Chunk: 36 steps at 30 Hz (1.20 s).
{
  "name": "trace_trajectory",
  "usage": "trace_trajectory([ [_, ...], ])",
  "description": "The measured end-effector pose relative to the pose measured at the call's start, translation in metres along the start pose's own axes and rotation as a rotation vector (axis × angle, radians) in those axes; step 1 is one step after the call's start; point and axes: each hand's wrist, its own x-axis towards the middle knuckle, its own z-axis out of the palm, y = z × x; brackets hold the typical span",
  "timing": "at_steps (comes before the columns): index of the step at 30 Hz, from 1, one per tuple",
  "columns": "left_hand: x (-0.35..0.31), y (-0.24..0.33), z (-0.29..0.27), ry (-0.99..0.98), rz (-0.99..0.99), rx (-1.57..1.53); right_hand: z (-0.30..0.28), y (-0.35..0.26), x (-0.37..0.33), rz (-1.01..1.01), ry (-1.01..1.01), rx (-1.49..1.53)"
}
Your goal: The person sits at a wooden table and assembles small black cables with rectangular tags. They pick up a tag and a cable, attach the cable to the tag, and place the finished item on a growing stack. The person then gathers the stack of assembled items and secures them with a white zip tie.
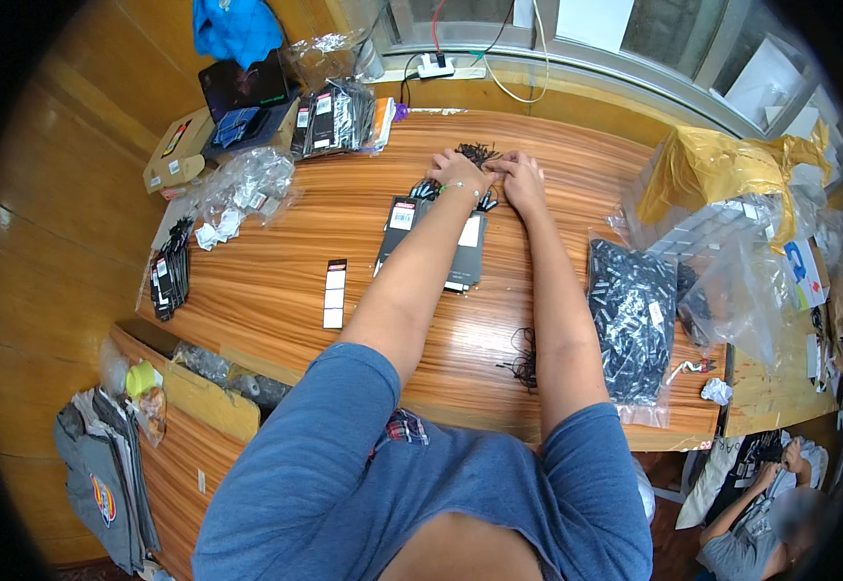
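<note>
My left hand (458, 171) is bent over a bunch of black cords (478, 152) at the far middle of the table, its fingers closed on them. Close beside it, my right hand (521, 176) has thumb and fingers pinched together at the edge of the same cords. What lies in that pinch is too small to make out. Under my left forearm lie stacks of dark hang tags (402, 215) with white labels, their black cord loops spread toward my hands. One narrow tag strip (334, 293) lies apart to the left.
Right of my right forearm lies a clear bag of small black parts (632, 315). Beyond it stands a wrapped carton (707, 198). Loose black cords (524, 360) sit near the front edge. At left are plastic bags (252, 184) and bundled tags (171, 271). Another person (760, 523) is at lower right.
</note>
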Motion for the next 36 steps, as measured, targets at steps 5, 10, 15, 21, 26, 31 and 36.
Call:
trace_trajectory([
  [5,0.011,-0.015,0.014,0.134,0.121,-0.126,0.004,0.005,0.003,0.006,0.054,0.066],
  [10,0.012,-0.03,0.01,0.179,0.236,-0.203,0.005,0.009,0.001,0.016,0.069,0.078],
  [15,0.008,-0.036,0.006,0.179,0.236,-0.194,0.004,0.008,0.001,0.028,0.074,0.109],
  [21,0.016,-0.044,0.009,0.094,0.248,-0.153,0.007,0.013,0.002,0.011,0.091,0.113],
  [26,0.034,-0.053,0.014,0.131,0.368,-0.232,0.007,0.015,0.002,0.014,0.11,0.113],
  [31,0.073,-0.069,0.014,-0.165,0.413,-0.678,0.01,0.011,0.004,-0.001,0.11,0.151],
  [36,0.069,-0.067,0.009,-0.346,0.364,-0.869,0.007,0.017,0.002,0.007,0.11,0.123],
])
